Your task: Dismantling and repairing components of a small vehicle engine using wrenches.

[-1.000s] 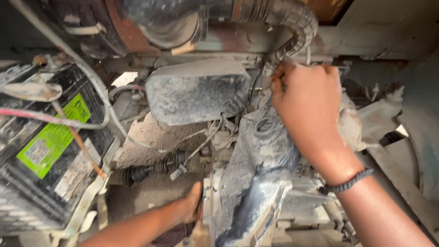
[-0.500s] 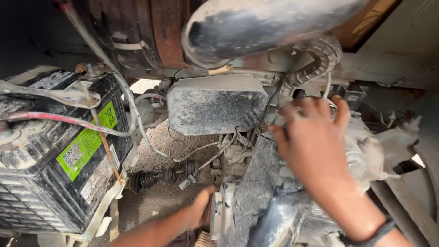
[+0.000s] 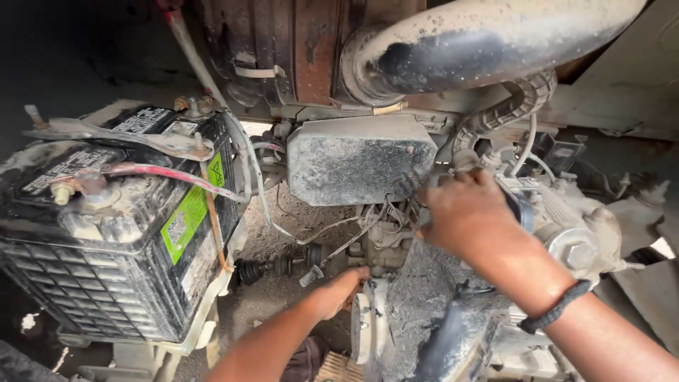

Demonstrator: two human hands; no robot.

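I look down into a dusty engine bay. My right hand (image 3: 470,212) rests on top of the grimy engine block (image 3: 431,311), its fingers curled around something by the clamp and hose near a dusty grey box (image 3: 361,159); what it grips is hidden. A dark band is on that wrist. My left hand (image 3: 339,288) reaches in low from below, fingers pressed against the pale metal housing (image 3: 368,332) at the engine's front, close to thin loose wires (image 3: 332,233).
A black battery (image 3: 106,240) with a green label and a red cable (image 3: 170,175) sits at the left. A large dusty pipe (image 3: 481,42) and a corrugated hose (image 3: 509,110) run overhead. A drive shaft (image 3: 276,267) lies on the dirt below.
The view has tilted down and left. My right hand has dropped from the corrugated hose to the top of the engine. My left hand stays low by the housing.
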